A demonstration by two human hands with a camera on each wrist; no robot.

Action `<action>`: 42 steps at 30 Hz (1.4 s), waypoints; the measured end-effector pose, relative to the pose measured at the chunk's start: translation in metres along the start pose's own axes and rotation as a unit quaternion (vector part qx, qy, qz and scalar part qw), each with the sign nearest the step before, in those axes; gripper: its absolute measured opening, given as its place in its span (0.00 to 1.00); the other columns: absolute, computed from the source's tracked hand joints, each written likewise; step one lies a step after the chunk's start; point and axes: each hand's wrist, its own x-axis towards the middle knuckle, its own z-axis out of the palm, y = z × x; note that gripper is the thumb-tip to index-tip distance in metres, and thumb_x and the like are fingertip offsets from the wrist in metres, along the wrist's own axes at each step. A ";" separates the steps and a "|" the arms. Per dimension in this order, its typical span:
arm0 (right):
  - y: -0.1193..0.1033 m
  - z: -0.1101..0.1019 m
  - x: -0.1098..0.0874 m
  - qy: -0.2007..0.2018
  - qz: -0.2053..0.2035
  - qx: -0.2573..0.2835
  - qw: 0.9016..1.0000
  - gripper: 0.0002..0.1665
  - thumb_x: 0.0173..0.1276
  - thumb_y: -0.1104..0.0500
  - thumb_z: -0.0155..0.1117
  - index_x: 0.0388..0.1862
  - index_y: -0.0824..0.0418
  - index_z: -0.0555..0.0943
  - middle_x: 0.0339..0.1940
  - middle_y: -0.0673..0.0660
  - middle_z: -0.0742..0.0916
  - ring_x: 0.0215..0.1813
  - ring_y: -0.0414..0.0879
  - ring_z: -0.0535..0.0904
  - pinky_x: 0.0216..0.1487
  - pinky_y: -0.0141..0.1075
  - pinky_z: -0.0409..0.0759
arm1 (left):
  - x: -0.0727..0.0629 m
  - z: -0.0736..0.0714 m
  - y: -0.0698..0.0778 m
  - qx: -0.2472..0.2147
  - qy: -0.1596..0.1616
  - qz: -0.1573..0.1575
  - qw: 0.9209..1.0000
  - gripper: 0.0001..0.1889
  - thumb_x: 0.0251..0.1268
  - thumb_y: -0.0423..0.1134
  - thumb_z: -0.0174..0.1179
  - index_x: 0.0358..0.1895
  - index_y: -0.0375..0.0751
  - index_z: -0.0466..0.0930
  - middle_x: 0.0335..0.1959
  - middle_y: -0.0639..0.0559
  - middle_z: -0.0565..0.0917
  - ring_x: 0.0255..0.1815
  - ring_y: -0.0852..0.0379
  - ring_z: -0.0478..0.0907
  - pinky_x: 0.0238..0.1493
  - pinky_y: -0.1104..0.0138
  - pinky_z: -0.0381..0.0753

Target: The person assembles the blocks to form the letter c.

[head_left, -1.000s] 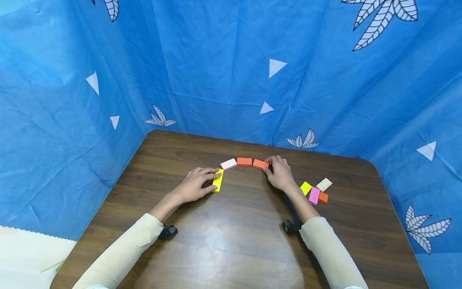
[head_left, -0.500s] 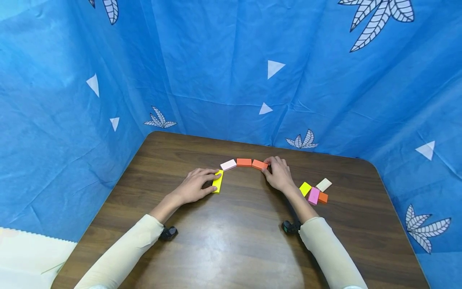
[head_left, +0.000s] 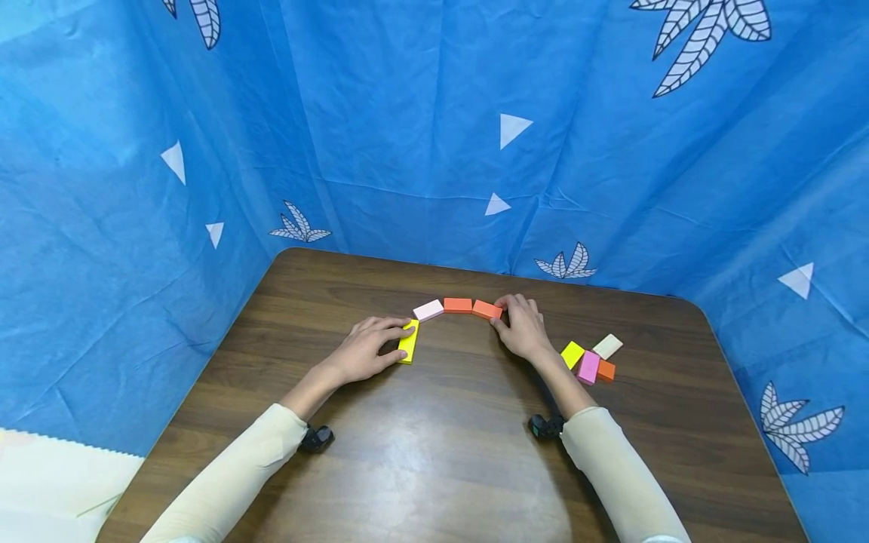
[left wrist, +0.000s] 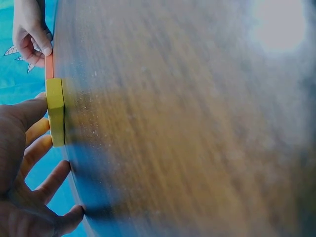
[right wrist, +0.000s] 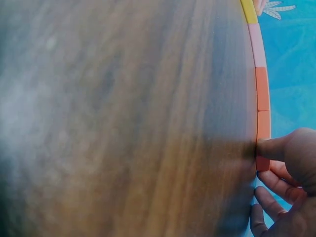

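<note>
A shallow arc of blocks lies toward the back of the wooden table [head_left: 434, 422]. My left hand [head_left: 369, 348] holds the yellow block [head_left: 409, 343] at the arc's left end, thumb near its front end and fingers across its far part. Past it come a pale pink block [head_left: 428, 310] and an orange block [head_left: 458, 305]. At the arc's right end, my right hand [head_left: 524, 328] pinches a second orange block [head_left: 486, 309] between thumb and forefinger. In the right wrist view, the two orange blocks stand end to end, and the thumb covers part of the held one.
Right of my right forearm lies a loose group: a yellow block [head_left: 572, 354], a pink block [head_left: 588, 367], an orange block [head_left: 606, 370] and a cream block [head_left: 607, 346]. A blue patterned cloth [head_left: 407, 151] hangs behind the table's back edge and along both sides.
My right hand has slid the right orange block slightly left, narrowing the gap to its orange neighbour. My left hand stays on the yellow block. The head view has shifted a little.
</note>
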 end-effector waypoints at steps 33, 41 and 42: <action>0.050 -0.058 -0.057 -0.028 -0.035 0.004 0.999 0.25 0.79 0.52 0.70 0.67 0.65 0.81 0.61 0.66 0.86 0.66 0.64 0.78 0.70 0.62 0.73 | -0.004 0.004 -0.001 0.009 0.006 0.009 1.000 0.29 0.78 0.51 0.67 0.78 0.54 0.77 0.81 0.55 0.74 0.79 0.42 0.71 0.77 0.34 0.65; 0.073 -0.082 -0.091 -0.020 -0.053 -0.012 0.998 0.18 0.74 0.58 0.73 0.60 0.62 0.86 0.60 0.66 0.88 0.62 0.68 0.77 0.64 0.67 0.68 | -0.003 0.003 0.000 0.006 0.005 0.014 1.000 0.28 0.78 0.51 0.66 0.77 0.53 0.77 0.82 0.54 0.74 0.78 0.43 0.72 0.78 0.33 0.64; 0.075 -0.083 -0.093 -0.022 -0.046 -0.009 0.999 0.18 0.74 0.60 0.72 0.60 0.61 0.86 0.61 0.66 0.87 0.62 0.68 0.76 0.64 0.68 0.66 | -0.003 0.002 0.000 0.006 0.005 0.013 1.000 0.28 0.78 0.51 0.66 0.77 0.53 0.77 0.82 0.54 0.74 0.78 0.43 0.72 0.78 0.33 0.64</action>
